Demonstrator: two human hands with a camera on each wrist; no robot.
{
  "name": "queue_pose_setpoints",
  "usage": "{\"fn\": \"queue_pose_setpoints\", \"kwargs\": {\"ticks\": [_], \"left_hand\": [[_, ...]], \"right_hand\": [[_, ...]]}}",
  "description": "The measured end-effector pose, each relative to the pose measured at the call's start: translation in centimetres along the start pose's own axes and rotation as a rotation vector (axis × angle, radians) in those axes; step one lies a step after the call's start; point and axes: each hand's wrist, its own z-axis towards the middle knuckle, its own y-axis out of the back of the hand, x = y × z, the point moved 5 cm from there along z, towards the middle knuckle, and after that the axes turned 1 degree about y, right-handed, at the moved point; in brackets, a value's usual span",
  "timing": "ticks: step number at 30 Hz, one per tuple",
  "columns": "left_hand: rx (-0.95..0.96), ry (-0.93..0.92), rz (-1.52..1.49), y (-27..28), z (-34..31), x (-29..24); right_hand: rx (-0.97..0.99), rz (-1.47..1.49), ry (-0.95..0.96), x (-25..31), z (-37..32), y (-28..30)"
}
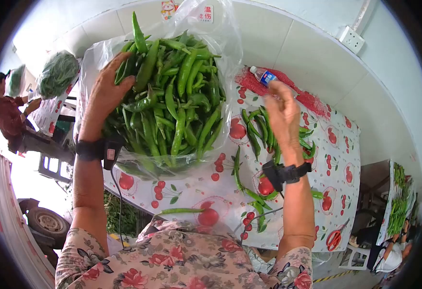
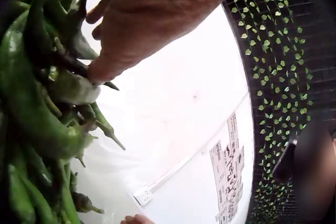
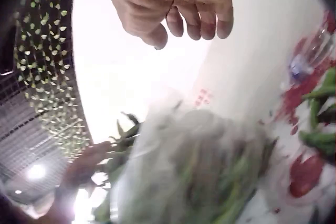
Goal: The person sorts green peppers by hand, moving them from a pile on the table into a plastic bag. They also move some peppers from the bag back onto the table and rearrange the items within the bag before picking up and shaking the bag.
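Observation:
A large clear plastic bag (image 1: 95, 58) stands full of long green chili peppers (image 1: 177, 96). At the bag's left side, my left hand (image 1: 106, 91) grips a green pepper on the heap between thumb and fingers. The left wrist view shows the thumb against the dark and green peppers (image 2: 47, 87), with the other fingertips partly hidden. My right hand (image 1: 284, 113), slightly blurred, hovers right of the bag over the table, holding nothing. In the right wrist view its fingers (image 3: 207, 22) hang loosely bent. Loose peppers (image 1: 264, 125) lie under and beside it.
The table has a cherry-print cloth (image 1: 230, 192). A bottle (image 1: 264, 75) lies on red netting (image 1: 312, 103) by the wall; red-handled scissors (image 1: 334, 239) lie at the right edge. One pepper (image 1: 182, 210) lies near the front edge. Another person (image 1: 11, 113) is at far left.

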Motion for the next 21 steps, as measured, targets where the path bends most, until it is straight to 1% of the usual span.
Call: {"fn": "queue_pose_setpoints", "kwargs": {"ticks": [1, 3, 4, 5, 7, 9, 10, 11, 13, 14, 15, 17, 18, 20, 21], "left_hand": [[-0.003, 0.005, 0.026, 0.6, -0.4, -0.8], [-0.011, 0.009, 0.082, 2.0, -0.9, -2.8], [-0.041, -0.082, 0.056, 2.2, -1.2, -3.1], [-0.033, -0.114, 0.022, 2.3, -1.5, -4.0], [-0.016, -0.176, -0.041, 3.2, -2.9, -7.5], [0.062, -0.197, -0.182, 3.1, -5.1, -12.2], [0.233, -0.239, -0.274, 2.1, -6.3, -14.3], [0.407, -0.281, -0.368, 0.9, -7.5, -16.3], [0.724, -0.346, -0.733, -2.6, -10.3, -19.6], [0.815, -0.327, -0.806, -4.7, -11.7, -20.5], [0.906, -0.309, -0.883, -6.8, -12.9, -21.0], [0.870, -0.338, -0.883, -11.2, -14.1, -20.3], [0.853, -0.349, -0.883, -13.0, -14.8, -19.9], [0.789, -0.271, -0.777, -15.9, -15.2, -18.4], [0.757, -0.233, -0.720, -16.9, -14.9, -17.8]], "right_hand": [[-0.059, -0.095, 0.002, -2.6, 0.7, 1.3], [0.063, -0.415, -0.016, -7.1, 1.4, 2.4], [0.120, -0.575, -0.020, -9.1, 1.8, 2.7], [0.191, -0.605, -0.043, -11.0, 2.1, 2.7], [0.334, -0.660, -0.088, -14.4, 2.6, 2.1], [0.332, -0.826, -0.032, -18.6, 3.0, 1.0], [0.331, -0.908, -0.007, -19.8, 3.0, 0.5], [0.417, -0.899, -0.119, -19.8, 2.6, -0.1], [0.585, -0.881, -0.346, -18.2, 1.3, -1.1], [0.576, -0.840, -0.239, -19.1, 0.3, -1.6], [0.650, -0.840, -0.242, -18.4, -1.1, -2.0], [0.804, -0.843, -0.247, -14.6, -3.4, -2.7], [0.842, -0.763, -0.307, -13.4, -3.6, -1.9], [0.910, -0.593, -0.428, -10.5, -3.9, -0.4], [0.917, -0.594, -0.437, -10.7, -4.2, -0.2]]}}
